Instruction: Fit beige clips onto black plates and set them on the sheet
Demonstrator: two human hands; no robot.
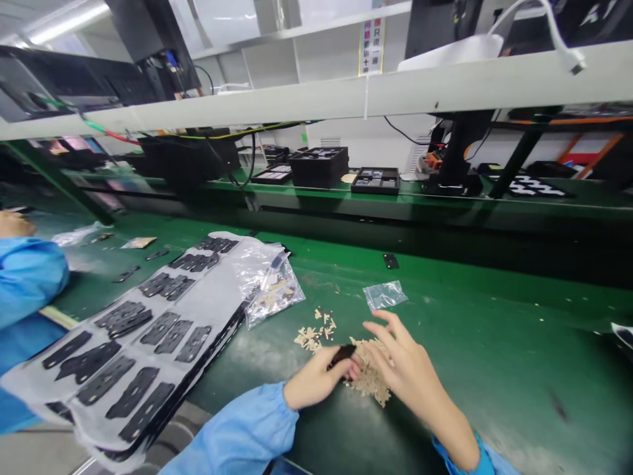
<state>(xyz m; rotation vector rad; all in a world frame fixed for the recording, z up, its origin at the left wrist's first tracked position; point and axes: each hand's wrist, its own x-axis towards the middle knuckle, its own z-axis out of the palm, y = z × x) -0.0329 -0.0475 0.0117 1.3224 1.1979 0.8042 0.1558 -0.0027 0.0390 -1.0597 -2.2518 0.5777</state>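
My left hand (pixel 316 384) is closed on a small flat black part (pixel 342 355), pinched between thumb and fingers. My right hand (pixel 403 367) hovers just to the right of it with fingers spread, over a pile of small tan pieces (pixel 372 381) on the green mat (pixel 494 369). More tan pieces (pixel 314 334) lie scattered just beyond the hands. Both forearms wear blue sleeves.
A grey tray with rows of black parts (pixel 133 343) lies at left, partly under clear plastic bags (pixel 270 280). A small clear bag (pixel 384 294) and a lone black part (pixel 390 261) lie farther back. Another person's blue sleeve (pixel 24 284) is at far left. Black trays (pixel 319 165) sit on the back shelf.
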